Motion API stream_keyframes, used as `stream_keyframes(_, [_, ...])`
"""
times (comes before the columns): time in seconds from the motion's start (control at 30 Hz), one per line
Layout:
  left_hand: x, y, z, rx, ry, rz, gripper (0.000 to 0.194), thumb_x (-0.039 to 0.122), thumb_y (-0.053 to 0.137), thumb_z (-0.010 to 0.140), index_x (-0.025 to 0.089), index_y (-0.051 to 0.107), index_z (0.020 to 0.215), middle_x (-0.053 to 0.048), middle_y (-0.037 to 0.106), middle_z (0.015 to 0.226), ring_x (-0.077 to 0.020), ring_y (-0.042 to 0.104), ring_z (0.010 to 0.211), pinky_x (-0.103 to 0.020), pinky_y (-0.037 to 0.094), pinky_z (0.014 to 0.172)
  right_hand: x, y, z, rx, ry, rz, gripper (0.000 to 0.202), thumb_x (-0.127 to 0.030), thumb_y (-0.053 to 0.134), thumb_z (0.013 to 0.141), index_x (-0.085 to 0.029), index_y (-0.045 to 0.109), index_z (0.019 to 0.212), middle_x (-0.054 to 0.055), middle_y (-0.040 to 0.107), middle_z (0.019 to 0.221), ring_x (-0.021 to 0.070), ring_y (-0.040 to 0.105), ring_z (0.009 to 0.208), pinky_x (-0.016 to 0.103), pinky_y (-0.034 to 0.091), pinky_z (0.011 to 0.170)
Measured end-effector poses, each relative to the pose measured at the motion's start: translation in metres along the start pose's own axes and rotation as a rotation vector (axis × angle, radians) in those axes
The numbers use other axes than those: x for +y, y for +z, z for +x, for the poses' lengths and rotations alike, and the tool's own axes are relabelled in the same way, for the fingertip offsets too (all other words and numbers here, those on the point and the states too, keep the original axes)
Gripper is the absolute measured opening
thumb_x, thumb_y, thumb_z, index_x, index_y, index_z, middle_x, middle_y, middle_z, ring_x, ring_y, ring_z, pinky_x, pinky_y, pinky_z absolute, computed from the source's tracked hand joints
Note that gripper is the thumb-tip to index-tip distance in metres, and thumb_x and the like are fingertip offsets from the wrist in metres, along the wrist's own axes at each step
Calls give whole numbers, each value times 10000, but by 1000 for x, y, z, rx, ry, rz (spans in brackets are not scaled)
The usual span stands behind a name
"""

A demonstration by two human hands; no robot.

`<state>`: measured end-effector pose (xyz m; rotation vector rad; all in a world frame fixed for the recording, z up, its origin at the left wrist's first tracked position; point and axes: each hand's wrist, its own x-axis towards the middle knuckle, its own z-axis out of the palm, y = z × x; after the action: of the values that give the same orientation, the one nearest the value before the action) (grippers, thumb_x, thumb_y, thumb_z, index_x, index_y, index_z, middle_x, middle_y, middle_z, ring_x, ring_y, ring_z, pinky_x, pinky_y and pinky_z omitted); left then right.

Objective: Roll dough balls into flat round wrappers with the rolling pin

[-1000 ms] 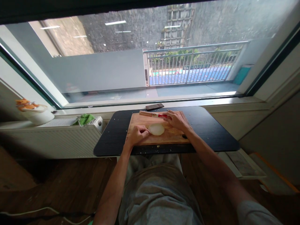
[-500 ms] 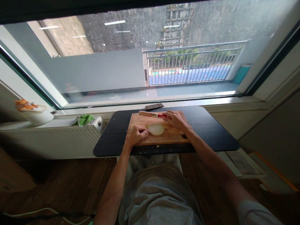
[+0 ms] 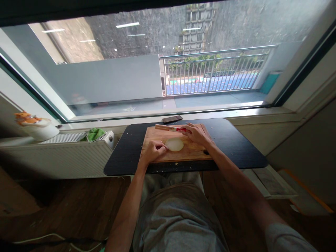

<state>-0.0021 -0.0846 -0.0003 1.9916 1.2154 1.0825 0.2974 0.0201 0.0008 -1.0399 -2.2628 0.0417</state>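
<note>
A pale flat round of dough (image 3: pixel 174 144) lies on a wooden cutting board (image 3: pixel 191 154) on a small black table (image 3: pixel 236 147). My left hand (image 3: pixel 152 151) rests on the board with its fingertips pinching the dough's left edge. My right hand (image 3: pixel 198 134) lies palm down on the right end of a thin wooden rolling pin (image 3: pixel 169 128) with a red label, which lies along the board's far edge, just behind the dough.
A dark phone (image 3: pixel 172 119) lies on the window sill behind the table. To the left stand a white radiator (image 3: pixel 57 157) with a green cloth (image 3: pixel 95 134) and a white bowl (image 3: pixel 39 130). Flour specks dot the table. My lap is below.
Both hands, the dough and the rolling pin keep their places. Only the view shifts slightly.
</note>
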Motion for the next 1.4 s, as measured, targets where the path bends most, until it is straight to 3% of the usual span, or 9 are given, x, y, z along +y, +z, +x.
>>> stream_keyframes(0.47, [-4,2,1,-33,16,-18,211,162,656,847,165,865,823,-44,824,832,-172,711,753,-273,533,738,8,8,-2,8,-9,-6,335,-369,630,1088,-313,729,1404,72,751,1296,241,739,1019,341,562,908])
stream_keyframes(0.7, [-5,1,0,34,17,29,213,165,654,852,172,857,786,-44,807,792,-175,699,728,-271,520,694,5,5,-1,-3,5,6,336,-345,621,1084,-297,740,1394,78,763,1269,247,743,1036,342,565,927])
stream_keyframes(1.4, [-3,3,2,-50,-14,-24,222,213,655,848,167,871,829,-64,838,862,-194,732,776,-288,551,725,3,4,-1,-17,13,19,336,-346,618,1087,-303,732,1399,76,754,1303,256,749,1083,369,576,982])
